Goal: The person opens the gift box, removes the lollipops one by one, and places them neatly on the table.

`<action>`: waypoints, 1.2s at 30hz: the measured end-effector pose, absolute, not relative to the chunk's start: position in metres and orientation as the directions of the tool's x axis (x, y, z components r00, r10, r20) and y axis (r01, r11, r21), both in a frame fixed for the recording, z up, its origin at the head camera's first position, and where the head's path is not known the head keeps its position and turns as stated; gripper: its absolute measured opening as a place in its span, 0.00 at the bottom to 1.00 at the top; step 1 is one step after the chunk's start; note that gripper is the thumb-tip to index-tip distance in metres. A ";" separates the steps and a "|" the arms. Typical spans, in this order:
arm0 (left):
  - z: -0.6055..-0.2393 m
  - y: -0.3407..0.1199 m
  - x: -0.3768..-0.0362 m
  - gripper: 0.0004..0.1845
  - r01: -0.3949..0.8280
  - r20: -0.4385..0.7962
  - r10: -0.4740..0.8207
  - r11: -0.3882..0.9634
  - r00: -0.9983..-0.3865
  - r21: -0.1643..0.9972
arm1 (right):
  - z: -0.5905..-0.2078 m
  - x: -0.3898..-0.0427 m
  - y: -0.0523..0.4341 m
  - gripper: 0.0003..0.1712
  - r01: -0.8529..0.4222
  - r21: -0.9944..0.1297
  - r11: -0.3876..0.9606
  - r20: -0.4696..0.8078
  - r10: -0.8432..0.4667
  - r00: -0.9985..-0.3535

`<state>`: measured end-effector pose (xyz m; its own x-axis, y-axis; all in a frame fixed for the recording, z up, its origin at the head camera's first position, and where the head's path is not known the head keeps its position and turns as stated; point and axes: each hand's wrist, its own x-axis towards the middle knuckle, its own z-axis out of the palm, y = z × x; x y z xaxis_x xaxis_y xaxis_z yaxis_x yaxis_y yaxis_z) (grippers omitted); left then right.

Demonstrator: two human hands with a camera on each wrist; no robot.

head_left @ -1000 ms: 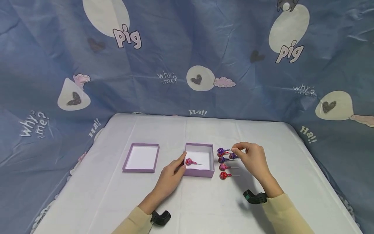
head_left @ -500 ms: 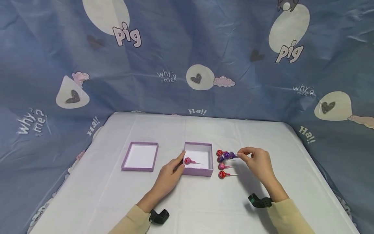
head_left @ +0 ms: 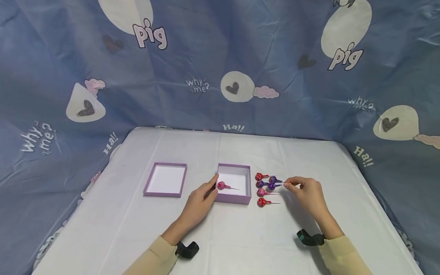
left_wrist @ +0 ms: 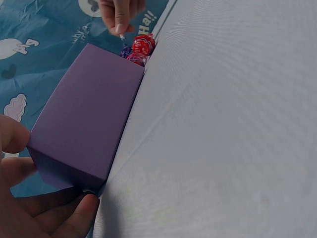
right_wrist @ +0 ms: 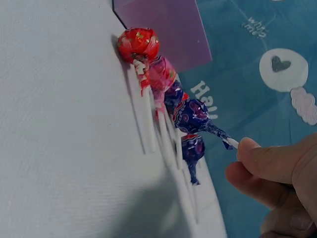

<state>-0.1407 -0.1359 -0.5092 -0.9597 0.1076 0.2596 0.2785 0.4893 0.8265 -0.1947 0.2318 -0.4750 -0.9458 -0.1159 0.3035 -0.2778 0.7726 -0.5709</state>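
My right hand (head_left: 308,194) pinches the white stick of a purple lollipop (right_wrist: 192,116) between thumb and fingertips. That lollipop's wrapped head overlaps others in the row right of the box. Around it lie another purple lollipop (right_wrist: 193,148), a dark blue lollipop (head_left: 259,184), a pink lollipop (head_left: 261,192), a red lollipop (head_left: 261,202) at the front and a red lollipop (head_left: 259,176) at the back. My left hand (head_left: 199,200) holds the purple box (head_left: 233,199) at its left end, fingers against the wall. Inside the box rests one pink lollipop (head_left: 221,185).
A shallow purple lid (head_left: 162,194), white inside, lies to the left of the box. White cloth covers the table (head_left: 240,236). Behind it hangs a blue printed curtain (head_left: 192,110). A black band (head_left: 311,238) sits on each wrist.
My right hand has moved right and nearer to me, bringing the purple lollipop from the back of the row to its middle. The left hand stays at the box.
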 end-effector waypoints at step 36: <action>-0.510 -0.137 -0.142 0.27 0.295 0.279 0.110 0.506 -0.954 0.810 | -0.519 -0.206 0.260 0.03 -0.294 -0.591 0.751 0.293 -0.140 -0.946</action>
